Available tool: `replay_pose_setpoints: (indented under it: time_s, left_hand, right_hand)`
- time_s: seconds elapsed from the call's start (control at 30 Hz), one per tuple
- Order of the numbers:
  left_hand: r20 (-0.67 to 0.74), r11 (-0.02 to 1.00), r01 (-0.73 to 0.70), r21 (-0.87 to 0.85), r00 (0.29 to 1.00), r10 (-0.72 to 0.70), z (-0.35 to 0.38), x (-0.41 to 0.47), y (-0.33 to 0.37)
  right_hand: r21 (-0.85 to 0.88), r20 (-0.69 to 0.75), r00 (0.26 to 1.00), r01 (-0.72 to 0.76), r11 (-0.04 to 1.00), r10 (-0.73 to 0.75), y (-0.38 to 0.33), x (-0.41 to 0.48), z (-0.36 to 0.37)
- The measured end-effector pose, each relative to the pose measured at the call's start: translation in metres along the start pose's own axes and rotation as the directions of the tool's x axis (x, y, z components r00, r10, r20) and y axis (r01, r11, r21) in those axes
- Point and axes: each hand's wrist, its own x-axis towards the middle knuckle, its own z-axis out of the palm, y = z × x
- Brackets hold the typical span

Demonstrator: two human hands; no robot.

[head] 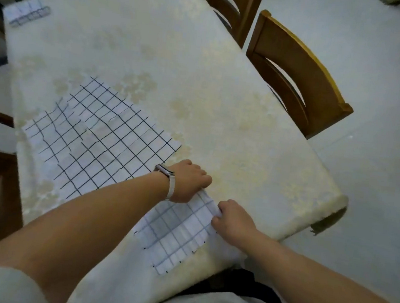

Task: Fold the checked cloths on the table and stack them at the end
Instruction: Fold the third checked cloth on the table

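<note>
White checked cloth (177,233) runs lengthwise toward far-right.

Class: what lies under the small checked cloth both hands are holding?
Only the tablecloth shows around the cloth; anything beneath its middle is covered and cannot be seen.

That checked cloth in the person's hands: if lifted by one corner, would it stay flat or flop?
Probably flop: the held cloth bends and ripples where the left hand and right hand pinch its far edge. It looks thin and light; the larger cloth beside it lies wrinkled. Pushed, it would likely bunch rather than slide whole.
</note>
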Motion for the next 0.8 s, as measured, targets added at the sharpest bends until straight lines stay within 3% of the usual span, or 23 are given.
replay_pose_setpoints:
  time_s: [0.33, 0.47, 0.67, 0.8]
  left_hand:
    - [-0.152, 0.978, 0.204, 0.035, 0.969, -0.197, -0.004, -0.047, -0.019]
    - [-0.237, 0.975, 0.221, 0.013, 0.948, -0.211, 0.002, -0.067, -0.019]
    - [-0.288, 0.986, 0.169, -0.01, 0.943, -0.164, 0.024, -0.1, -0.009]
    - [-0.252, 0.987, 0.164, -0.008, 0.954, -0.16, 0.048, -0.116, 0.005]
  right_hand:
    - [-0.065, -0.215, 0.973, 0.073, 0.995, -0.086, -0.034, -0.012, -0.04]
    - [-0.182, -0.264, 0.936, 0.186, 0.966, -0.23, -0.044, -0.024, -0.043]
    - [-0.471, -0.178, 0.817, 0.418, 0.776, -0.548, -0.044, -0.038, -0.015]
    - [-0.555, -0.053, 0.741, 0.535, 0.637, -0.669, -0.036, -0.043, 0.009]
